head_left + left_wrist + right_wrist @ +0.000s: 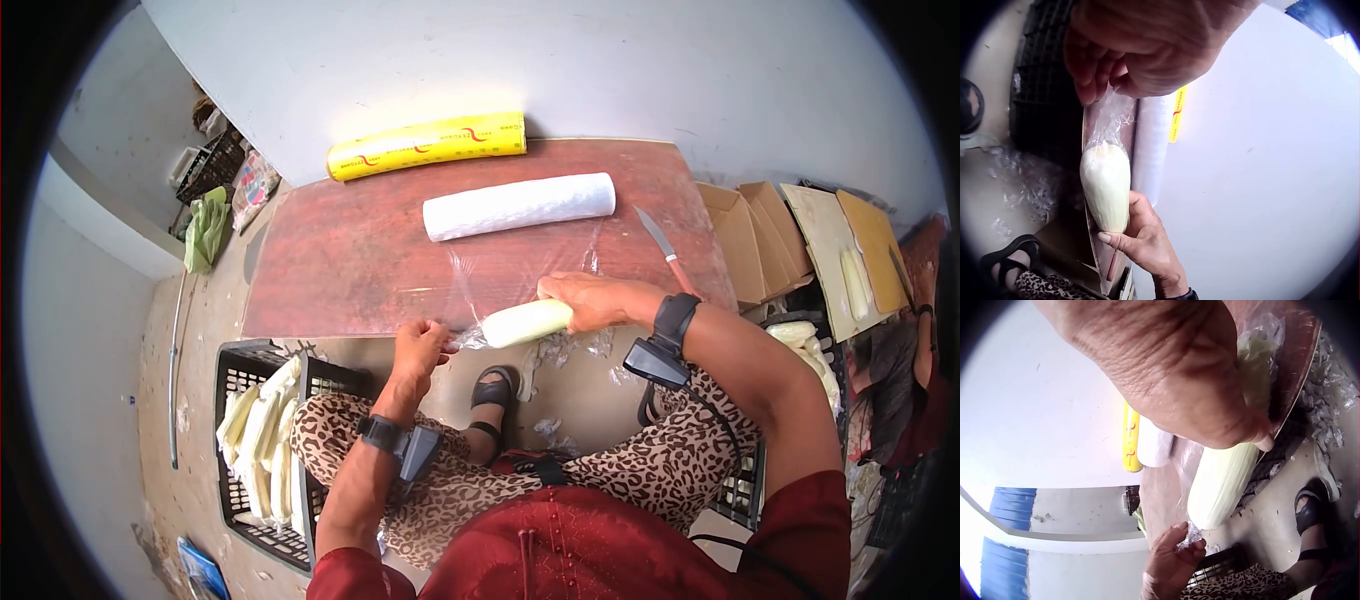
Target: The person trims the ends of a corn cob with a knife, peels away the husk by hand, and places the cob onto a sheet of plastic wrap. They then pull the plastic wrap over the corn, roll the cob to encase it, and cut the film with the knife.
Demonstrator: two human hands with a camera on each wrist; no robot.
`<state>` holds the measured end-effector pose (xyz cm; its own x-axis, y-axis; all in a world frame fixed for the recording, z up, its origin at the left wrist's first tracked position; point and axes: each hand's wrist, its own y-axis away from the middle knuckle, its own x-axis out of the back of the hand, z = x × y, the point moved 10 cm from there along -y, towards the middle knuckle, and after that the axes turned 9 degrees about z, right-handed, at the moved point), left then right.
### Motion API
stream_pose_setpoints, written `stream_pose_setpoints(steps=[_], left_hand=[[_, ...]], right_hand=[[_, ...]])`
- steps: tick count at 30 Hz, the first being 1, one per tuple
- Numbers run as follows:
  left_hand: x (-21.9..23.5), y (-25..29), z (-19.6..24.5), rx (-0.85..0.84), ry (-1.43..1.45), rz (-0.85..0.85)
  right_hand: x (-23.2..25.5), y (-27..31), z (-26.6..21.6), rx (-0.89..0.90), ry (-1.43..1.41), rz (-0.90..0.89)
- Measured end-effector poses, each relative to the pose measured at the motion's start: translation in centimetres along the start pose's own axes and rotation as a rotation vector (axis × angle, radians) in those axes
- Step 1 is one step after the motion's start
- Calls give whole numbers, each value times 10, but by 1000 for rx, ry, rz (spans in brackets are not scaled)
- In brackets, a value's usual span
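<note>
A pale green-white corn cob [527, 324] lies at the table's front edge, clear film around it. The right hand [600, 300] grips its right end, thumb along the side in the left wrist view. At the cob's other end, the left hand [418, 352] pinches a twisted tail of film [1110, 119] between thumb and fingers. Film stretches from the white roll [520, 207] down to the cob [1222, 484]. In the right wrist view the right hand [1172, 375] hides part of the cob.
A yellow tube [428, 146] lies at the table's back edge. On the right of the red-brown table [340, 260] is a knife [664, 246]. A black crate [262, 500] of cobs stands left; cardboard [752, 240] and another crate stand right. Film scraps litter the floor.
</note>
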<state>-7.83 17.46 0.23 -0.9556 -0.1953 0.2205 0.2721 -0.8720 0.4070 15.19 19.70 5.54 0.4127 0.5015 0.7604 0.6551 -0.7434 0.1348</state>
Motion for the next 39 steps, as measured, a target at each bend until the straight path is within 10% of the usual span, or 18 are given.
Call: stream_pose_setpoints(steps=[9, 21, 27, 39], left_hand=[[13, 6, 14, -267, 28, 171], [-15, 2, 6, 107, 489, -35], [-26, -17, 14, -81, 362, -134], [1, -14, 7, -167, 201, 168]], right_hand=[[-2, 0, 4, -5, 14, 21], [-2, -2, 1, 13, 37, 28], [-2, -1, 0, 12, 45, 29], [-1, -2, -2, -5, 72, 11]])
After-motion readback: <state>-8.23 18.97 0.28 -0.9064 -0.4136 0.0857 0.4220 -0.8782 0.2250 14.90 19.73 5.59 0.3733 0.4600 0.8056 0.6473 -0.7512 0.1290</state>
